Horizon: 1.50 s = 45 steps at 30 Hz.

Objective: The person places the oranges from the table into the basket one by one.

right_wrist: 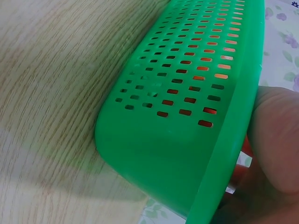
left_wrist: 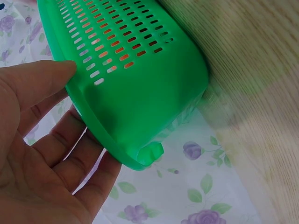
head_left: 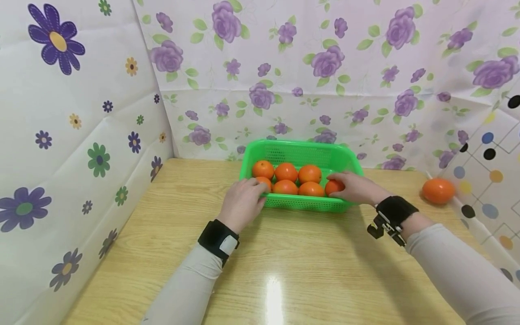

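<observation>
A green plastic basket (head_left: 306, 204) with slotted walls stands on the table and contains several oranges (head_left: 286, 172). At its front left corner, my left hand (head_left: 243, 203) grips the rim, with the thumb on the front wall side; one orange (head_left: 265, 182) lies just inside, partly covered by the fingers. My right hand (head_left: 357, 187) reaches over the right end of the basket and holds an orange (head_left: 334, 186) in the front right corner. In the right wrist view the basket wall (right_wrist: 154, 144) hides most of this orange and the fingertips.
Another orange (head_left: 438, 190) lies on the wooden table (head_left: 308, 262) at the far right, against the dotted side sheet (head_left: 493, 180). Floral sheets (head_left: 284, 67) stand behind the basket and along the left side.
</observation>
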Motion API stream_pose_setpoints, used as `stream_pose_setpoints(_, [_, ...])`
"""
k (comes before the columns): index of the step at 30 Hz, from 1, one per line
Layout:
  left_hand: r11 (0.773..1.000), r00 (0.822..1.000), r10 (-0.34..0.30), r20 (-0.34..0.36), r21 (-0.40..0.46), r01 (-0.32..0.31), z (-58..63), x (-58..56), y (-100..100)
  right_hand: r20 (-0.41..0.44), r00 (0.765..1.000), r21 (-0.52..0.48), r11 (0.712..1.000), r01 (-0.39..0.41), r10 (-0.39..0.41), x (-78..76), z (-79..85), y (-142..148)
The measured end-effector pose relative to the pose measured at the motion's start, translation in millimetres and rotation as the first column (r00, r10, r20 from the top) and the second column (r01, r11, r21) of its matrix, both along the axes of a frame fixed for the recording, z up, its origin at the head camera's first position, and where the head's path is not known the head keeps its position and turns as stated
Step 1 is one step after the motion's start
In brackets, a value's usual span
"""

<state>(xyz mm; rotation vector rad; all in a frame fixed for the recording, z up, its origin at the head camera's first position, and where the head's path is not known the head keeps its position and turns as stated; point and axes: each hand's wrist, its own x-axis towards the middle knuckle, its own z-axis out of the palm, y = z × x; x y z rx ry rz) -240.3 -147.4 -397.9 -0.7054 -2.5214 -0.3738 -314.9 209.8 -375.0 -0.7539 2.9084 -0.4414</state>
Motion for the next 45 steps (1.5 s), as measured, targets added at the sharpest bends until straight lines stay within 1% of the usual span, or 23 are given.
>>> stream_pose_setpoints(6, [1.000,1.000,0.003,0.012,-0.002,-0.003,0.6,0.1,-1,0.006,1.000,-0.002,1.000,-0.014,0.014,-2.2,0.0,0])
stream_pose_setpoints(13, [1.000,1.000,0.002,0.002,-0.004,-0.002,0.9,-0.3,0,0.016,1.000,-0.008,1.000,-0.022,0.022,-3.1,0.4,0])
stream_pose_setpoints(20, [1.000,0.999,-0.003,0.037,0.017,0.002,2.2,-0.5,1,0.028,1.000,0.012,1.000,-0.009,0.008,-8.5,-3.1,2])
stream_pose_setpoints(25, [1.000,0.999,-0.001,0.040,0.015,0.001,3.2,0.1,1,0.038,0.999,0.013,1.000,-0.014,0.013,-10.9,-4.3,2])
stream_pose_setpoints(37, [1.000,0.999,0.006,0.034,0.003,-0.006,1.7,-0.1,0,0.057,0.998,0.019,1.000,-0.019,0.018,-10.9,-4.7,0])
stream_pose_setpoints(45, [1.000,0.999,0.004,0.032,0.012,-0.004,0.9,-0.4,0,0.063,0.998,0.016,0.999,-0.033,0.032,-10.5,-4.6,-1])
